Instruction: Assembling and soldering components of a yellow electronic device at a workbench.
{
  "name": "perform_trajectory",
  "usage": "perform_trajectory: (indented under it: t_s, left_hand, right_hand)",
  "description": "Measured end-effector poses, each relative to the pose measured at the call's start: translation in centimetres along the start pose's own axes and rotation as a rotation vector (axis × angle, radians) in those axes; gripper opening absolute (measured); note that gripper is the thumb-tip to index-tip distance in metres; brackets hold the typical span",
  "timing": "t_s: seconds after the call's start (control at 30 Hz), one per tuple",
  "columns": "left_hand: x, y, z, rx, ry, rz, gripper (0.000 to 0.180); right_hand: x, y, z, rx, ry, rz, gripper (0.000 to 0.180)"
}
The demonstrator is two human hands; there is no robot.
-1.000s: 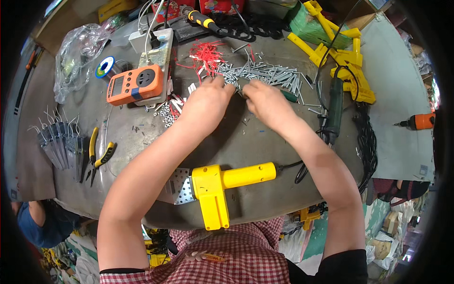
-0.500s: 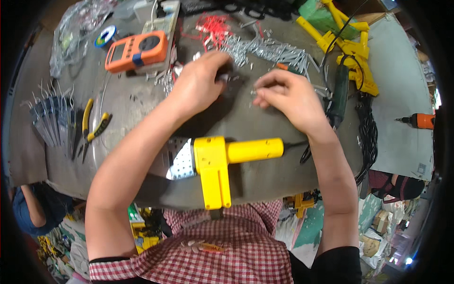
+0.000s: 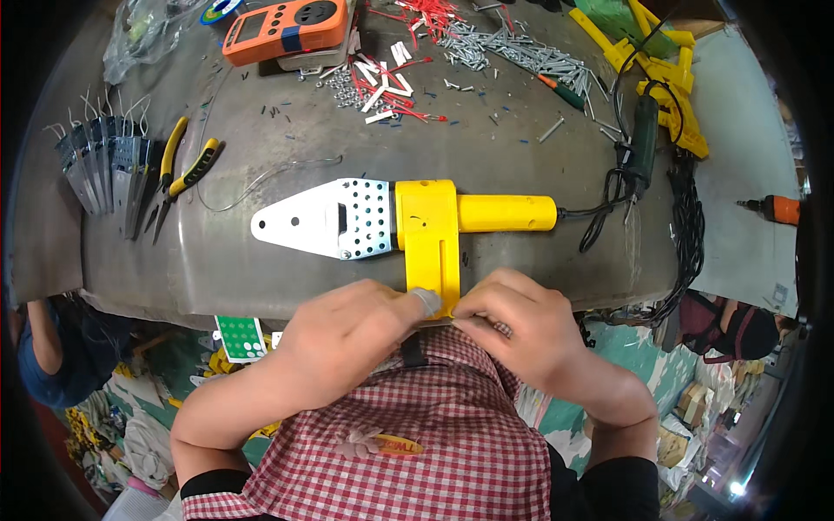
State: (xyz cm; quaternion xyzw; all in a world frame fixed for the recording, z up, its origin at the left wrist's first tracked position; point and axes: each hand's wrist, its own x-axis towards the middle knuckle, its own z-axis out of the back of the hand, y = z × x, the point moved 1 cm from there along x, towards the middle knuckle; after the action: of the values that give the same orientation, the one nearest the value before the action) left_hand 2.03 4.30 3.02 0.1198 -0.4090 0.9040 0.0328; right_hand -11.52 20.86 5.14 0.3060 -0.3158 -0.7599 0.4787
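A yellow pipe welder point(image 3: 508, 213) with a perforated silver heating plate point(image 3: 300, 217) lies across the near middle of the table, its plate to the left. Its yellow foot reaches the front edge. My left hand point(image 3: 352, 339) is closed at the end of that foot, with a grey-covered fingertip resting on it. My right hand point(image 3: 526, 330) pinches at the foot's right corner. Small metallic pieces that look like screws point(image 3: 501, 328) show within its curled fingers. What lies between its fingertips is too small to make out.
Beyond the welder lie loose screws point(image 3: 543, 61), nuts point(image 3: 349, 89), red-and-white wire pieces point(image 3: 382, 87) and a screwdriver point(image 3: 560, 89). An orange multimeter point(image 3: 287, 33), yellow-handled pliers point(image 3: 187, 169) and metal plates with wires point(image 3: 109, 165) are leftward. A soldering iron point(image 3: 641, 143) and black cables point(image 3: 686, 217) lie right.
Both hands have come back from the small parts at the far side to the welder's foot at the front edge. The view has shifted, so the heating plate now shows fully.
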Motion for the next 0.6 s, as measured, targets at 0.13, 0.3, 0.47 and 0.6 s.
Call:
perform_trajectory:
  t_s: [0.13,0.3,0.47,0.6]
  left_hand:
    - [-0.1,-0.1,-0.6,0.249,-0.044,-0.281,0.034]
    - [-1.1,1.9,-1.5,0.396,-0.139,-0.47,0.027]
    - [2.3,1.7,-1.2,0.37,-0.238,-0.178,0.051]
    - [5.5,3.9,-0.8,0.227,-0.274,0.099,0.073]
  right_hand:
    - [1.6,-1.0,1.1,-0.115,-0.043,0.124,0.015]
    - [8.8,-2.1,2.3,0.034,-0.302,0.14,0.017]
    - [10.4,-2.7,1.7,-0.209,-0.13,0.31,0.02]
    - [8.5,-2.9,0.1,-0.37,-0.328,0.507,0.016]
